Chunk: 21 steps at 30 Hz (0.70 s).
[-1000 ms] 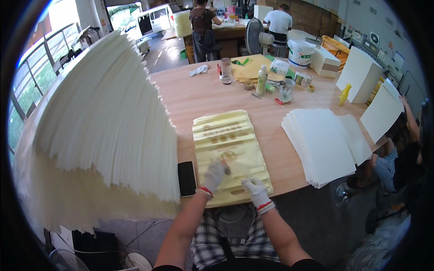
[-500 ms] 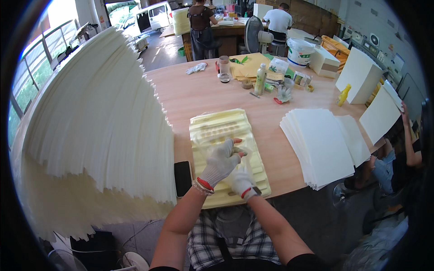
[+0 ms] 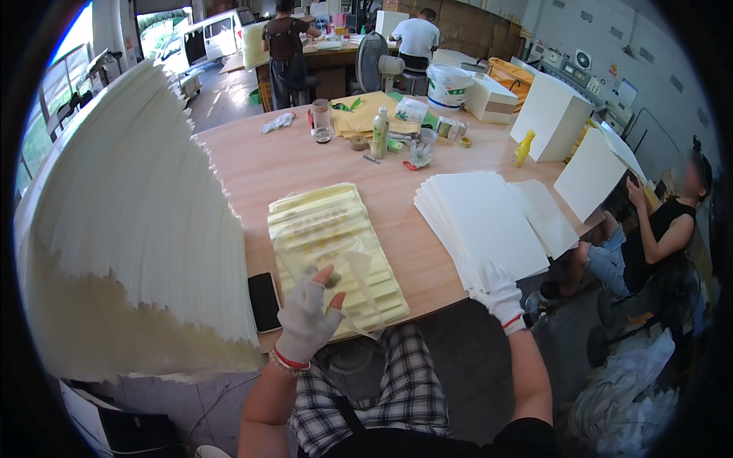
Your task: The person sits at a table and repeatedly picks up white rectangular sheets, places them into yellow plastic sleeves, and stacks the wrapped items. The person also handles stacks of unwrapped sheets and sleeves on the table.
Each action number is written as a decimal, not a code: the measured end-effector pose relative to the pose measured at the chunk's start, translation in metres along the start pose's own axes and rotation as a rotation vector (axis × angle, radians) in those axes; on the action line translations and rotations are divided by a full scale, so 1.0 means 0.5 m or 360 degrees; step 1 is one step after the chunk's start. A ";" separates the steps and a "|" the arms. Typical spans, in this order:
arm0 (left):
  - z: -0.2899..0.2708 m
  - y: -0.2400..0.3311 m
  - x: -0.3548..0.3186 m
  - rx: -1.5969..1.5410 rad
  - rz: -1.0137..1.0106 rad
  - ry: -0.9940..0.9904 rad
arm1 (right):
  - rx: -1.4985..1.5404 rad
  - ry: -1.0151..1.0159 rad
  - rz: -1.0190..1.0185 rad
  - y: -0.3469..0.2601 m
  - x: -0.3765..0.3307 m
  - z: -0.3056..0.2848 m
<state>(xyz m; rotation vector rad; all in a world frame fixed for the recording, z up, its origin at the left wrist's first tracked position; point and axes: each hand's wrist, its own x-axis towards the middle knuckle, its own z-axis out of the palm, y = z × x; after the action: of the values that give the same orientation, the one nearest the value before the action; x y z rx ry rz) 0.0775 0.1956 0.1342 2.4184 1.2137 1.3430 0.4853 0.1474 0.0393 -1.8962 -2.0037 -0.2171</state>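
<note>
My left hand [image 3: 304,324], in a white knit glove with bare thumb and index tips, is over the near part of a pale yellow ridged sheet [image 3: 305,204]. Its thumb and index finger are spread apart. A thin see-through film [image 3: 365,284] lies creased over the ridges beside these fingers; I see no grip on it. My right hand [image 3: 500,301], gloved too, rests at the near edge of a fanned stack of white sheets [image 3: 481,217]. Its fingers stretch out over the top sheet, their tips hard to make out against the white.
A tall pile of whitish sheets [image 3: 130,229] rises at the left, beside a black phone [image 3: 265,302]. Farther back stand a bottle [image 3: 379,133], a white bucket [image 3: 448,85] and a yellow bottle [image 3: 524,148]. A seated person [image 3: 660,229] at the right handles white boards [image 3: 592,175].
My right hand has left the yellow ridged sheet and moved right to the white stack. My left hand has drawn nearer to me. The view has swung right.
</note>
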 end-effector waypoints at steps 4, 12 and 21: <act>0.002 0.042 -0.044 -0.0144 0.0022 -0.0123 | 0.0337 -0.0261 0.0149 0.035 0.046 -0.032; 0.110 0.147 -0.097 -0.0988 -0.0499 -0.0857 | 0.0326 0.0024 -0.0017 0.080 0.043 -0.008; 0.260 0.098 -0.180 -0.2246 -0.1529 -0.1271 | 0.1049 -0.0401 -0.0994 -0.267 -0.088 -0.218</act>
<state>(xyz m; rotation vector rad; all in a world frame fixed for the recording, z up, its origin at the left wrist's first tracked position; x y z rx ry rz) 0.1794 0.1339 0.0190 0.8878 0.5826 0.4332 0.3723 0.0561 0.1421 -0.9056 -2.3811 0.4932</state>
